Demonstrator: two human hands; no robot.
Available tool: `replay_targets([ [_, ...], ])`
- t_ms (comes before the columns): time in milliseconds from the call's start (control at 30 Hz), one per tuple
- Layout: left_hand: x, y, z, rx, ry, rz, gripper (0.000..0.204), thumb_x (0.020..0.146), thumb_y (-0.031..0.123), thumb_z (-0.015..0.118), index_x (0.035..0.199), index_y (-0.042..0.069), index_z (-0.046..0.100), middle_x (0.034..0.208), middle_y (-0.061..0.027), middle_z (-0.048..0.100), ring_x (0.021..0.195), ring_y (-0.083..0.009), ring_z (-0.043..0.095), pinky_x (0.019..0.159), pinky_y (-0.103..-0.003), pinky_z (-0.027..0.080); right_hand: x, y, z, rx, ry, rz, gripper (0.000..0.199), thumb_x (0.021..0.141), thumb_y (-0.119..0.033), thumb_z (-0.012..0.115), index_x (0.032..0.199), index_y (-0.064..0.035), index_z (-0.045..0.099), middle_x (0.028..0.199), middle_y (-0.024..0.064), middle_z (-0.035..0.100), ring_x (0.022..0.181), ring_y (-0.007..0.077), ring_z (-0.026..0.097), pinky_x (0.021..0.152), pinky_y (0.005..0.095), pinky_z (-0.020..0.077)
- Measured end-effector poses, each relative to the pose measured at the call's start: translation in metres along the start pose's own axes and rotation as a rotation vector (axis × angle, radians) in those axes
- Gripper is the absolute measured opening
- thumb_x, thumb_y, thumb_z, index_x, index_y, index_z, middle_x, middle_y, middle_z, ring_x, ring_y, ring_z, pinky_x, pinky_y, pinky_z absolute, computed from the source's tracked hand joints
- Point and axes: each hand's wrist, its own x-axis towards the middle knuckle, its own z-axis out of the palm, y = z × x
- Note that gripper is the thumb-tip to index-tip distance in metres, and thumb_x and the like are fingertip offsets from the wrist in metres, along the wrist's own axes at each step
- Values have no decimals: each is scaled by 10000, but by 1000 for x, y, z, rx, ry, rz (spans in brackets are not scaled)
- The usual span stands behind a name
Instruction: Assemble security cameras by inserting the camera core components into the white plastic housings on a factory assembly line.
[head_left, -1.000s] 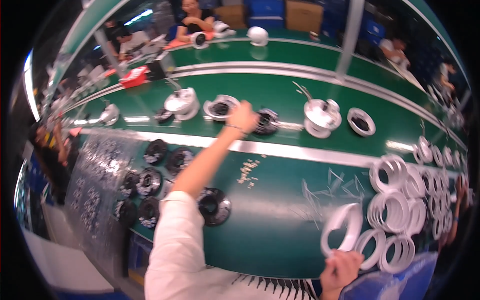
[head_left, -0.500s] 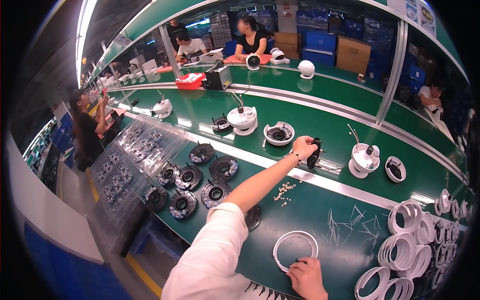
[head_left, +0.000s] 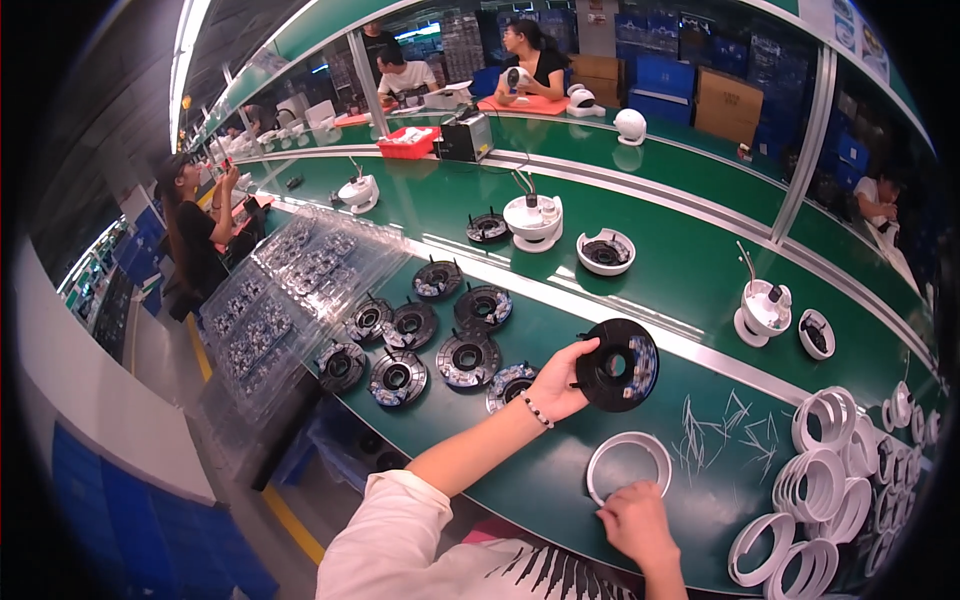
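Left hand has my fingers closed on a black round disc part, lifted above the green table; right hand pinches the white ring lying flat nearby.

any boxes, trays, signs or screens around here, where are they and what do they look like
Cardboard box: far right behind the bench, brown, rectangular.
Blue crates: stacked beside that box.
Red tray: far bench, shallow, holding small parts.
Clear blister trays: left of the black discs, stacked, transparent.
Signs: top right, pale panels.
Screen: far back, glowing bluish.
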Motion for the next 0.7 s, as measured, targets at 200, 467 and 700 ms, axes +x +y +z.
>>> replay_targets([
  [200, 4, -14, -11, -189, -156, 20, 326, 883, 202, 412, 1151, 20, 455, 1144, -117, 517, 1069, -225, 486, 959, -399, 354, 4, -5, -7, 50, 71, 129, 188, 548, -142, 727, 657, -46, 609, 650, 67, 579, 726, 252, 518, 708, 353, 376],
  [467, 3, -20, -16, -184, -47, -85, 358, 886, 225, 361, 1155, -1, 431, 1145, -137, 509, 1070, -252, 486, 956, -420, 354, 5, -2, 23, 7, 273, 286, 135, 649, -86, 648, 763, -41, 590, 638, 95, 568, 553, 274, 549, 501, 367, 437],
  [700, -6, -19, -13, -137, -212, -117, 482, 781, 231, 421, 1223, 40, 394, 1206, -134, 467, 1126, -283, 440, 974, -492, 306, 18, -2, -30, -14, 89, 174, 918, 480, -283, 801, 1251, -55, 358, 1302, 176, 316, 1222, 378, 248, 989, 466, 228],
])
